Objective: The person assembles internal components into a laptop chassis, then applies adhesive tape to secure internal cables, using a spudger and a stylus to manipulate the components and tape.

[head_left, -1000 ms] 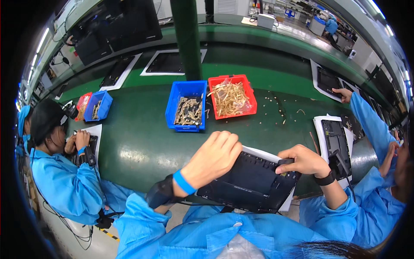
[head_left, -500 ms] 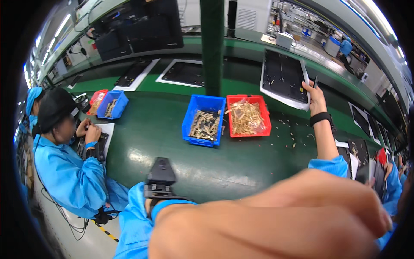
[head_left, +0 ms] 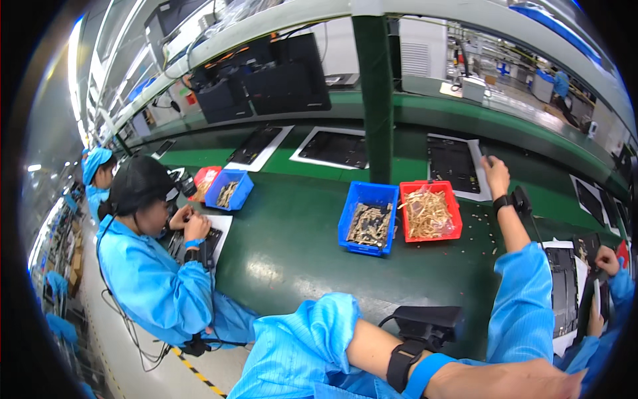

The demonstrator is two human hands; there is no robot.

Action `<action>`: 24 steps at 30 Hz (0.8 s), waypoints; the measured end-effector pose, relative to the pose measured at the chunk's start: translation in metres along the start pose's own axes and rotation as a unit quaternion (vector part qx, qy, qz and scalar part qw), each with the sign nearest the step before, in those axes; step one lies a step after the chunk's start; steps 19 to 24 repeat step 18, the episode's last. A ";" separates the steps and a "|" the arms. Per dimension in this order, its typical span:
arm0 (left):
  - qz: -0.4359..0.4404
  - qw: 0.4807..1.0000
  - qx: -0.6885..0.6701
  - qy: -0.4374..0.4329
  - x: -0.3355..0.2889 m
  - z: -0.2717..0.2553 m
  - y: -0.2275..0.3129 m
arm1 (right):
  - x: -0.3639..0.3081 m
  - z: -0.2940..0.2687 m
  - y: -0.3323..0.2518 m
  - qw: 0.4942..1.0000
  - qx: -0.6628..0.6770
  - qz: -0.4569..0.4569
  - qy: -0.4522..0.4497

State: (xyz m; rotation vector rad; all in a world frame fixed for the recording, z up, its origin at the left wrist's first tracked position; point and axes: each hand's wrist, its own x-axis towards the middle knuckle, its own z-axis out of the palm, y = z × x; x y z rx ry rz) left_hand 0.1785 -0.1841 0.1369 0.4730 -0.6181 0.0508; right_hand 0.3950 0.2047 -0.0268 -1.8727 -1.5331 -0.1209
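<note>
My right hand (head_left: 497, 178) reaches out over the far side of the bench with its fingers closed. A short dark pen-like tool (head_left: 490, 160) shows at its fingertips. Just left of that hand, a black flat panel (head_left: 454, 161) lies on a white sheet (head_left: 473, 195) on the green belt; the hand seems apart from the panel. My left hand (head_left: 515, 382) crosses low in front of me toward the right, blurred and cut by the lower edge, so its fingers cannot be made out. Dark devices are strapped at both wrists.
A blue bin (head_left: 369, 223) and a red bin (head_left: 430, 213) of small metallic strips stand mid-bench; loose bits lie right of them. A green post (head_left: 372, 100) rises behind. Co-workers sit at left (head_left: 149, 266) and right (head_left: 598, 319). More panels on white sheets line the belt.
The black panel with its white sheet has gone from my right hand's grip to lying on the belt. My left hand has dropped lower, toward the right. The view has shifted.
</note>
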 end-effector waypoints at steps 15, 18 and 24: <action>-0.102 0.035 0.853 0.511 -0.235 -0.063 0.137 | -0.269 -0.187 -0.065 0.884 0.294 -0.168 -0.322; -0.144 0.110 0.870 0.458 -0.239 -0.076 0.128 | -0.282 -0.188 -0.062 0.884 0.299 -0.131 -0.334; -0.144 0.110 0.870 0.458 -0.239 -0.076 0.128 | -0.282 -0.188 -0.062 0.884 0.299 -0.131 -0.334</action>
